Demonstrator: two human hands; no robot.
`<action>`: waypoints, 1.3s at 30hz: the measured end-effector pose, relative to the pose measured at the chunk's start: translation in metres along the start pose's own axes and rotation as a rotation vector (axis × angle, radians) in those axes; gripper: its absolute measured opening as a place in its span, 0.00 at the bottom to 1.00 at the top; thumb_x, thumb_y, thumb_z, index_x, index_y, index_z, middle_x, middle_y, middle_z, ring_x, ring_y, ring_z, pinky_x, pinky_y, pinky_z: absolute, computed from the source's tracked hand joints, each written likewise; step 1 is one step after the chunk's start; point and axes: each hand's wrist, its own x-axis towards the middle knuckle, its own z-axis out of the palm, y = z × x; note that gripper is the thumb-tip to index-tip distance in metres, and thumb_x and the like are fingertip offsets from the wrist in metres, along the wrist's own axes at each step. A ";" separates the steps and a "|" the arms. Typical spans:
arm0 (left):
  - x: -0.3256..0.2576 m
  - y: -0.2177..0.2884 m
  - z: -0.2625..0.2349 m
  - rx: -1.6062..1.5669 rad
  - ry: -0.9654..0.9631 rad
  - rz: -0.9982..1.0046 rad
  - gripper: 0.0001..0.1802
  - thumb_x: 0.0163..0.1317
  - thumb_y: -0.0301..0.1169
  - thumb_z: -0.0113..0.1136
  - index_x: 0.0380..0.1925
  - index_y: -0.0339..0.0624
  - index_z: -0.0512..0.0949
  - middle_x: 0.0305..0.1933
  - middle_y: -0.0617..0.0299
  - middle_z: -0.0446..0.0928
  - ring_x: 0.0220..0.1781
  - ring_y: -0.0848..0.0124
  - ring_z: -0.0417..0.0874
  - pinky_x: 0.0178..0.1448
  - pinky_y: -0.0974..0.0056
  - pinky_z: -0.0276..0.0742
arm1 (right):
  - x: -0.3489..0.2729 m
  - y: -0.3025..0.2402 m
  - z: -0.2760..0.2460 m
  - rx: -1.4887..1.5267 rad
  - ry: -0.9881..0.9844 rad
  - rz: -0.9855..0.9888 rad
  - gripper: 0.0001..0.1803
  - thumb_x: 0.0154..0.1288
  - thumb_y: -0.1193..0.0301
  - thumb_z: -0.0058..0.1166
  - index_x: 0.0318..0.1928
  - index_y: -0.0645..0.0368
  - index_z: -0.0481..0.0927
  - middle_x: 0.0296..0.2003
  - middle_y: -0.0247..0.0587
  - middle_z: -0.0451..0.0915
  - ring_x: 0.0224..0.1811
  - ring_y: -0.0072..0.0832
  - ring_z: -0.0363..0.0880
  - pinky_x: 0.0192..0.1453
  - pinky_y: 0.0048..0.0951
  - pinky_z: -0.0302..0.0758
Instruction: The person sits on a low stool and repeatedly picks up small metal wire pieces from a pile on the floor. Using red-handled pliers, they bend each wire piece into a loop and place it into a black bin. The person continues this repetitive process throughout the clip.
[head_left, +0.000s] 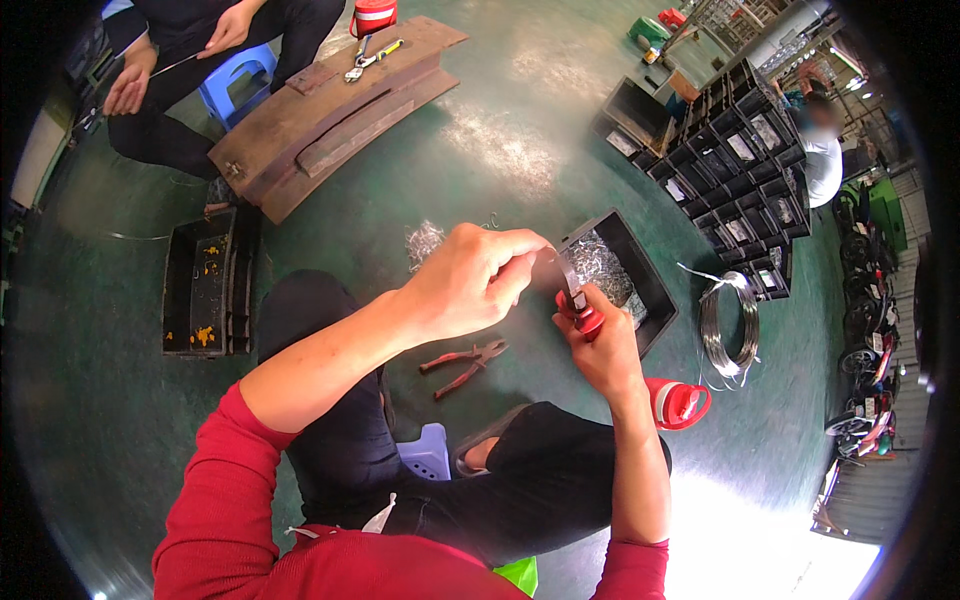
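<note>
The right grip point(606, 345) holds 1 red-handled tool point(589, 321) (left grip point(470, 282) near).

1. At the frame's centre, the left hand point(465, 282) is hovering left of the right hand point(608, 352), which is holding a handled tool point(591, 322).
2. Pliers point(481, 360) are lying on the floor point(370, 235) below both hands.
3. Right of centre, a bin point(651, 287) is holding metal pieces point(605, 265); a wire coil point(709, 335) is lying to its right, a lidded container point(680, 403) standing below it.
4. At left, a crate point(240, 295) is sitting below a steel beam point(285, 122), which is bearing wrench-like tools point(372, 60).
5. At upper right, crates point(735, 155) are standing stacked; motorcycles point(865, 345) are lining the right edge.
</note>
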 end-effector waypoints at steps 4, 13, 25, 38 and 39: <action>0.000 0.000 0.003 -0.033 0.037 0.001 0.12 0.67 0.24 0.47 0.44 0.34 0.80 0.16 0.60 0.73 0.19 0.77 0.75 0.26 0.69 0.70 | 0.001 0.002 0.005 -0.005 0.044 -0.012 0.12 0.57 0.78 0.62 0.42 0.62 0.77 0.30 0.49 0.81 0.32 0.38 0.83 0.41 0.31 0.76; 0.000 0.001 0.007 -0.070 0.061 -0.040 0.13 0.67 0.24 0.46 0.45 0.33 0.79 0.18 0.61 0.74 0.21 0.78 0.75 0.27 0.69 0.70 | 0.002 0.002 0.010 -0.079 0.116 0.016 0.11 0.59 0.78 0.60 0.42 0.61 0.76 0.31 0.52 0.81 0.34 0.45 0.82 0.41 0.33 0.76; 0.008 -0.002 0.006 -0.114 -0.071 -0.146 0.11 0.69 0.25 0.48 0.50 0.37 0.73 0.36 0.60 0.84 0.29 0.78 0.79 0.31 0.71 0.74 | -0.012 0.028 -0.041 -0.078 -0.237 0.143 0.13 0.57 0.71 0.60 0.43 0.59 0.76 0.33 0.54 0.82 0.41 0.50 0.81 0.45 0.42 0.74; 0.195 -0.076 0.123 0.334 -0.180 0.049 0.27 0.61 0.39 0.63 0.58 0.39 0.72 0.52 0.51 0.80 0.54 0.62 0.82 0.59 0.61 0.76 | -0.089 0.069 -0.056 -0.623 -0.301 0.243 0.08 0.52 0.74 0.58 0.34 0.61 0.77 0.26 0.50 0.80 0.32 0.48 0.81 0.37 0.46 0.76; 0.201 -0.100 0.121 0.310 -0.167 0.042 0.27 0.61 0.38 0.63 0.57 0.39 0.72 0.53 0.52 0.80 0.54 0.62 0.82 0.60 0.61 0.76 | -0.091 0.070 -0.059 -0.650 -0.285 0.226 0.08 0.52 0.74 0.58 0.33 0.61 0.77 0.26 0.49 0.80 0.31 0.47 0.82 0.37 0.45 0.76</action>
